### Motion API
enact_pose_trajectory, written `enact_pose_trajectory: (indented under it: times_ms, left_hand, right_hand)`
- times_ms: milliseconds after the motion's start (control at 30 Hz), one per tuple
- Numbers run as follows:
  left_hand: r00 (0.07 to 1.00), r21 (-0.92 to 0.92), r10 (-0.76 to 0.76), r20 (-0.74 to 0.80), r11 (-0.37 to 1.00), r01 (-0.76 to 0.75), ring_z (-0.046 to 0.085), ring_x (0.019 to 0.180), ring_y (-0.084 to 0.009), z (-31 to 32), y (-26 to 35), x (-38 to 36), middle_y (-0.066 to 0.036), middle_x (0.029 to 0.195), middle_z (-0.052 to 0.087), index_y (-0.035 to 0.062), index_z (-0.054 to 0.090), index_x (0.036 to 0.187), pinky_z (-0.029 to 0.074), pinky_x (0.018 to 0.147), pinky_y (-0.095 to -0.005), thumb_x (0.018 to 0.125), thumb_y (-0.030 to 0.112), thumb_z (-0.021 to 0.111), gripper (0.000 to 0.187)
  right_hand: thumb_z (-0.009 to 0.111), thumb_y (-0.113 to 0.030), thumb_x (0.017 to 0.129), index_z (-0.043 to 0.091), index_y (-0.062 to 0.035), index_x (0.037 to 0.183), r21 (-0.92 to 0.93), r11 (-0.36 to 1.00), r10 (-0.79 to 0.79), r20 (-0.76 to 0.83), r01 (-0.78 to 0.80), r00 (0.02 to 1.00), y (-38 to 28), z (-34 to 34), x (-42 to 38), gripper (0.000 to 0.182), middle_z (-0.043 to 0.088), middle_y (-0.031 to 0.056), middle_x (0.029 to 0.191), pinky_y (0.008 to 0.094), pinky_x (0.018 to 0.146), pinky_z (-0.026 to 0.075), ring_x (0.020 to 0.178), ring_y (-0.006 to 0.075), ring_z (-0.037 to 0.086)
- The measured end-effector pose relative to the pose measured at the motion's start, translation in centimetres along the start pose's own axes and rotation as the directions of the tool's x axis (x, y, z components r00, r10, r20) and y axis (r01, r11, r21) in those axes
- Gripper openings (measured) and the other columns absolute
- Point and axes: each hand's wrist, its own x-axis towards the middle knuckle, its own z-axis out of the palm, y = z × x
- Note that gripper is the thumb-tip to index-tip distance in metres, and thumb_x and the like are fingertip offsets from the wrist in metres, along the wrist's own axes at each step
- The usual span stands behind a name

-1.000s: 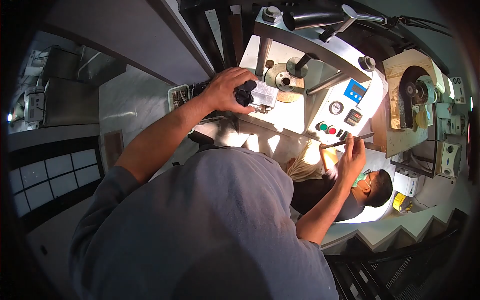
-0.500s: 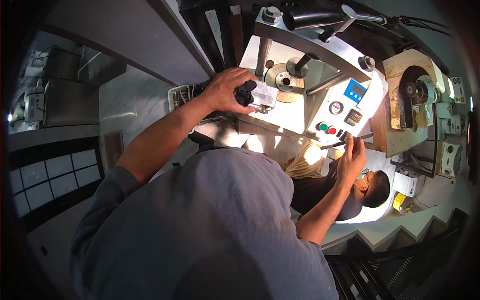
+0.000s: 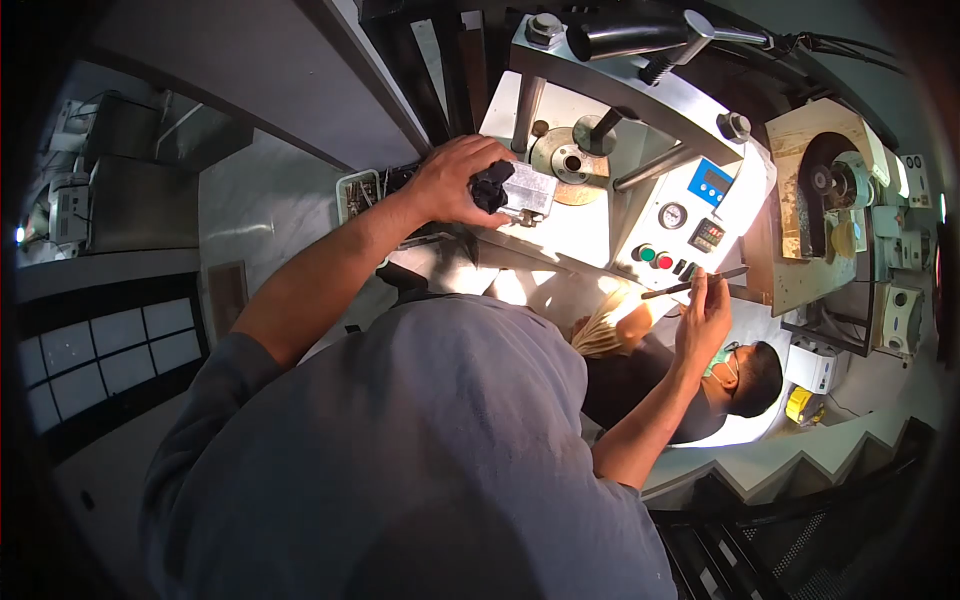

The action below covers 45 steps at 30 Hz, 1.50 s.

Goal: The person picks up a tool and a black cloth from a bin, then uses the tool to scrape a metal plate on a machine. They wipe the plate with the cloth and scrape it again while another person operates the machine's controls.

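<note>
On the left, my left hand (image 3: 462,180) is wrapped round a black piece (image 3: 491,187) that sits against a silver metal block (image 3: 529,191) on the white machine bed (image 3: 587,233). My right hand (image 3: 704,318) pinches a thin dark rod (image 3: 668,291) in front of the machine's control panel (image 3: 650,222). The panel carries a green button (image 3: 646,253), a red button (image 3: 664,261), a round gauge and digital displays. Right of the block, a round metal plate (image 3: 566,163) lies on the bed between steel posts.
A co-worker with a face mask (image 3: 715,364) is just beyond my right forearm. Overhead is a thick metal crossbar (image 3: 630,85) with bolts and a black handle. A small tray of parts (image 3: 345,197) stands left of the bed. Another machine (image 3: 850,190) is at the right.
The co-worker has shifted slightly to the right, and the co-worker's arm now shows near the light cloth. My two hands look nearly unmoved.
</note>
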Motion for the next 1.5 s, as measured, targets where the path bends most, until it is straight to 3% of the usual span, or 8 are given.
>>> enact_pose_trajectory:
  times_ms: [267, 700, 767, 800, 867, 1000, 1433, 1500]
  left_hand:
    - [1.0, -0.006, 0.023, -0.004, 1.0, -0.024, 0.068, 0.105, -0.0306, -0.2, 0.1, 0.1, -0.009, 0.114, 0.07, 0.0069, 0.062, 0.112, 0.051, 0.096, -0.0424, 0.06, 0.027, 0.091, 0.064]
    - [1.0, -0.001, -0.004, -0.003, 1.0, 0.004, 0.067, 0.106, -0.0297, -0.1, 0.2, 0.0, -0.008, 0.114, 0.069, 0.0074, 0.063, 0.114, 0.051, 0.096, -0.0419, 0.06, 0.026, 0.091, 0.063]
    - [1.0, -0.003, 0.004, -0.012, 1.0, -0.004, 0.067, 0.106, -0.0296, -0.2, 0.2, 0.1, -0.008, 0.114, 0.069, 0.0074, 0.064, 0.114, 0.051, 0.095, -0.0418, 0.06, 0.026, 0.091, 0.063]
    - [1.0, -0.007, 0.003, -0.009, 1.0, -0.003, 0.067, 0.106, -0.0296, -0.3, 0.3, 0.1, -0.008, 0.114, 0.069, 0.0073, 0.064, 0.114, 0.051, 0.095, -0.0418, 0.06, 0.026, 0.091, 0.063]
    - [1.0, -0.013, 0.006, -0.002, 1.0, -0.006, 0.067, 0.105, -0.0297, -0.3, 0.5, 0.2, -0.008, 0.114, 0.069, 0.0073, 0.064, 0.114, 0.051, 0.095, -0.0419, 0.06, 0.026, 0.091, 0.063]
    - [1.0, -0.029, -0.004, 0.009, 1.0, 0.005, 0.066, 0.104, -0.03, -0.4, 0.5, 0.2, -0.008, 0.114, 0.069, 0.007, 0.064, 0.113, 0.052, 0.093, -0.0413, 0.06, 0.026, 0.091, 0.063]
    - [1.0, -0.012, -0.011, -0.005, 1.0, 0.011, 0.065, 0.106, -0.0326, -0.1, 0.3, 0.2, -0.01, 0.11, 0.067, 0.0065, 0.063, 0.113, 0.051, 0.095, -0.043, 0.06, 0.031, 0.091, 0.065]
    - [1.0, -0.012, -0.007, -0.001, 1.0, 0.007, 0.065, 0.107, -0.0328, -0.3, 0.6, 0.3, -0.01, 0.11, 0.067, 0.0066, 0.063, 0.114, 0.051, 0.096, -0.0434, 0.06, 0.032, 0.091, 0.066]
  right_hand:
    - [0.066, -0.031, 0.105, 0.068, 0.0048, 0.102, -0.118, 0.993, 0.035, 0.017, -0.033, 0.999, 0.1, -0.3, 0.1, 0.036, 0.071, 0.0093, 0.083, 0.0299, 0.068, 0.048, 0.074, 0.0123, 0.059]
    - [0.065, -0.034, 0.104, 0.069, 0.0034, 0.102, -0.111, 0.994, 0.021, -0.001, -0.021, 1.0, 1.0, -0.1, 0.1, 0.037, 0.071, 0.0121, 0.081, 0.0332, 0.07, 0.049, 0.072, 0.0174, 0.061]
    - [0.064, -0.025, 0.107, 0.066, 0.0061, 0.107, -0.21, 0.977, 0.0, 0.154, 0.033, 0.988, 1.5, 0.2, -0.1, 0.031, 0.067, 0.0036, 0.093, 0.0243, 0.076, 0.048, 0.083, 0.0094, 0.058]
    - [0.066, -0.021, 0.105, 0.066, 0.0073, 0.108, -0.249, 0.961, -0.06, 0.239, 0.12, 0.969, 3.1, 0.6, -0.3, 0.029, 0.069, 0.0057, 0.09, 0.0256, 0.076, 0.048, 0.083, 0.0103, 0.059]
    - [0.066, -0.02, 0.102, 0.067, 0.0074, 0.106, -0.274, 0.958, 0.194, 0.386, -0.089, 0.902, -3.0, 1.3, -1.6, 0.028, 0.069, 0.0077, 0.085, 0.0275, 0.074, 0.048, 0.08, 0.01, 0.059]
    - [0.065, -0.026, 0.102, 0.064, 0.0063, 0.096, -0.271, 0.962, 0.152, 0.454, -0.026, 0.878, -2.3, 2.9, -2.5, 0.033, 0.065, 0.0117, 0.074, 0.0357, 0.067, 0.047, 0.069, 0.0162, 0.055]
    - [0.064, -0.032, 0.101, 0.063, 0.0064, 0.094, -0.382, 0.924, 0.188, 0.473, 0.007, 0.861, -1.2, 2.8, -2.5, 0.039, 0.063, 0.0189, 0.074, 0.0414, 0.066, 0.047, 0.064, 0.0276, 0.056]
    - [0.064, -0.032, 0.101, 0.06, 0.0066, 0.09, -0.407, 0.913, 0.209, 0.485, 0.008, 0.849, -1.6, 2.8, -2.3, 0.041, 0.059, 0.0247, 0.072, 0.0478, 0.066, 0.045, 0.066, 0.0413, 0.057]
